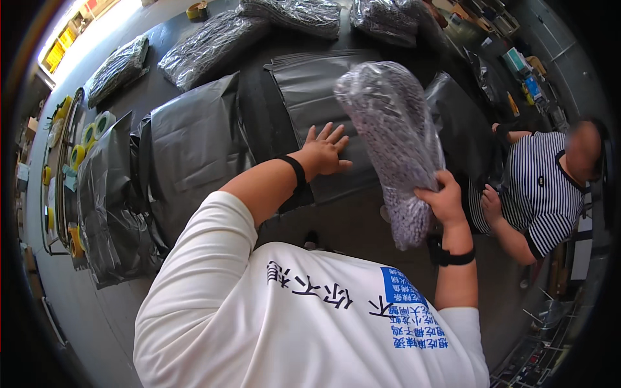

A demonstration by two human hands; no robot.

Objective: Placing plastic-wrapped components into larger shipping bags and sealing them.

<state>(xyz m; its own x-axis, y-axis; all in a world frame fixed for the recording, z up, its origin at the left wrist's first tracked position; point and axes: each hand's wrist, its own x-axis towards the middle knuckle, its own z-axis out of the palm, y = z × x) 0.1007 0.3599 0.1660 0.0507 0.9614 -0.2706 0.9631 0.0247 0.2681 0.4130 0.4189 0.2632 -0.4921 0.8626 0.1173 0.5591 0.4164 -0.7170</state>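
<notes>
My right hand (446,199) grips the near end of a long bundle (391,123) in clear plastic wrap. Through the shiny wrap something knobbly and greyish-purple shows; I cannot tell its kind. The bundle is raised, its far end over a stack of dark grey plastic bags (317,77). On that stack my left hand (325,150) lies with fingers spread, holding nothing. Left of it, past a black strip of table, is a second pile of dark grey plastic bags (194,132).
More clear-wrapped bundles (213,48) lie along the table's far side. Tape rolls (88,134) hang on a rack at the left. A person in a striped shirt (533,187) stands close on my right, beside another dark bag (469,123). Shelves with small goods (527,74) are behind.
</notes>
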